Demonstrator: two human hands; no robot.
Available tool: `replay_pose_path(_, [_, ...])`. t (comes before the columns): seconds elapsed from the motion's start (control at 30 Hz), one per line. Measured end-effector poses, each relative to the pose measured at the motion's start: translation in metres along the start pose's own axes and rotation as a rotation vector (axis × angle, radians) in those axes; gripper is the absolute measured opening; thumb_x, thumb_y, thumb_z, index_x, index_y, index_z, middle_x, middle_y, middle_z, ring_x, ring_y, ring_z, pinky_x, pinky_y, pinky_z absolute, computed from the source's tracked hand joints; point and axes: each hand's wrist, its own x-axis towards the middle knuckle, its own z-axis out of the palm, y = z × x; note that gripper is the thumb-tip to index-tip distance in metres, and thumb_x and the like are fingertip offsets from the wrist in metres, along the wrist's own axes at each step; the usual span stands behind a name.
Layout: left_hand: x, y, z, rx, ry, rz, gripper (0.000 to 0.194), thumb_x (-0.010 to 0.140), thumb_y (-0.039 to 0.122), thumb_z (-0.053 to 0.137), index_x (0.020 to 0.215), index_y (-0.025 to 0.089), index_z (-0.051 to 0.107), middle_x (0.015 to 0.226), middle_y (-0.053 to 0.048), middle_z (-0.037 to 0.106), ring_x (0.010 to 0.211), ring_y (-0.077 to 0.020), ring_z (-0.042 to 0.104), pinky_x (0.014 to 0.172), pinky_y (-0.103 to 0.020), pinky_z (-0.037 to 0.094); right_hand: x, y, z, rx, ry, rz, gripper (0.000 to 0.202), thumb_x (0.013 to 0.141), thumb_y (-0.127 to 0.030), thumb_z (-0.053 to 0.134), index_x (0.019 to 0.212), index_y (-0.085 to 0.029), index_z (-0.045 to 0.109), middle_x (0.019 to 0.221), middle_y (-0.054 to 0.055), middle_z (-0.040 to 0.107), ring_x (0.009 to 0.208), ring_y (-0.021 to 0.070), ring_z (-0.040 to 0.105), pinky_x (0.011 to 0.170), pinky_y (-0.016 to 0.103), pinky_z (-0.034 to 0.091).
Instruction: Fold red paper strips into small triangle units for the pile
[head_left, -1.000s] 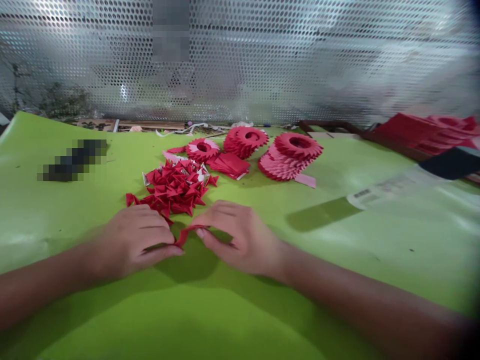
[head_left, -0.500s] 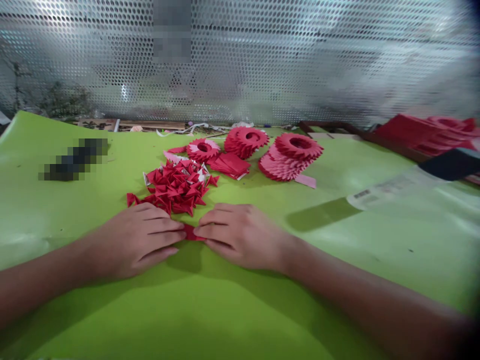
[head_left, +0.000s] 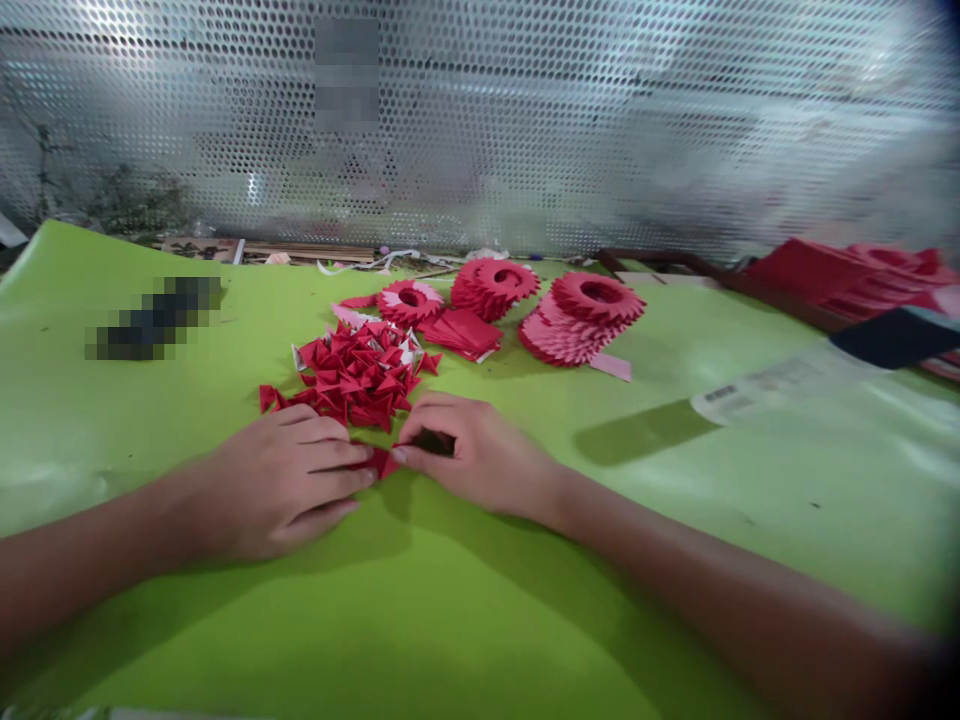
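A small piece of red paper lies on the green tabletop between my two hands, its right end folded up at a slant. My left hand holds the paper's left part under its fingertips, which hide that part. Thumb and forefinger of my right hand pinch the folded right end, leaving a gap between them and the palm. Just beyond the fingers is a heap of folded red paper triangles, some showing white. A stack of flat red paper pieces rests behind the heap.
Red and pink ring-shaped paper builds stand farther back, with a smaller ring beside them. At right lie a clear plastic sleeve and red paper in a tray. A blurred dark object sits left. A perforated metal sheet rises behind.
My right hand has gone from fingers laid along the paper to a thumb-and-forefinger pinch, and the paper's right end is now folded over. My left hand stays nearly in place.
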Motion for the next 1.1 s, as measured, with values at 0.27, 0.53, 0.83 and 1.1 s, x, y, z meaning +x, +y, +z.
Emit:
replay_pose_path(0.27, [-0.0032,0.0016,0.0032,0.027,0.006,-0.037,0.032,0.104,0.029,0.05,0.128,0.019,0.069,0.116,-0.007,0.077,0.103,-0.0251,0.067,0.095,-0.04,0.046,0.0001,-0.0023,-0.0004,0.023,-0.006,0.05,0.011,0.095,-0.027,0.068,0.088,-0.019,0.071,0.091,0.001,0.07,0.078,0.0141,0.062,0.068,0.027,0.043])
replay_pose_path(0.53, [-0.001,0.0004,0.002,0.054,-0.043,-0.004,0.041,0.107,0.037,0.045,0.14,0.017,0.058,0.12,-0.008,0.074,0.104,-0.0256,0.065,0.091,-0.041,0.044,0.0003,0.0003,0.0005,0.024,-0.008,0.056,0.011,0.095,-0.027,0.068,0.087,-0.02,0.07,0.091,0.0,0.069,0.077,0.0139,0.061,0.068,0.028,0.043])
replay_pose_path(0.83, [0.0018,0.0026,0.0006,0.042,-0.094,-0.027,0.036,0.107,0.036,0.045,0.132,0.019,0.064,0.119,-0.007,0.073,0.105,-0.0265,0.064,0.092,-0.043,0.042,-0.0004,-0.0014,0.0008,-0.016,0.0,0.055,0.011,0.095,-0.028,0.067,0.088,-0.021,0.07,0.092,-0.001,0.07,0.078,0.014,0.062,0.068,0.028,0.043])
replay_pose_path(1.1, [0.0041,0.0051,0.0036,0.021,-0.087,-0.056,0.032,0.107,0.031,0.045,0.126,0.02,0.068,0.117,-0.007,0.074,0.104,-0.0253,0.065,0.094,-0.044,0.045,-0.001,-0.0015,0.0045,-0.116,0.019,0.014,0.013,0.095,-0.032,0.065,0.095,-0.019,0.065,0.097,0.003,0.068,0.085,0.0191,0.062,0.073,0.033,0.046])
